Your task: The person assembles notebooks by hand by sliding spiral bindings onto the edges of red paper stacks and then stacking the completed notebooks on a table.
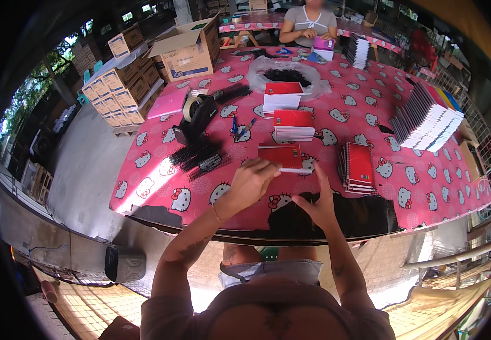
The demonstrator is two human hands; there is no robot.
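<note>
In front of me a red-covered notebook (pixel 280 156) lies on the table, its white page edge facing me. My left hand (pixel 253 182) is closed in a pinch at its near left corner. My right hand (pixel 320 203) is open at the notebook's near right side, thumb and fingers apart with nothing between them. Just beyond lie two piles of red notebooks, a nearer pile (pixel 293 126) and a farther pile (pixel 282 99). To the right is a stack of spiral-bound red notebooks (pixel 359 164). Loose black binding coils (pixel 197 157) lie to the left.
A pink patterned cloth (pixel 200 195) covers the table. A tape dispenser (pixel 195 116), blue-handled pliers (pixel 238 130) and a plastic bag of black coils (pixel 291 73) are about. Tall notebook stacks (pixel 430 122) stand right. Beyond a cardboard box (pixel 189 54), a person (pixel 310 25) handles purple notebooks.
</note>
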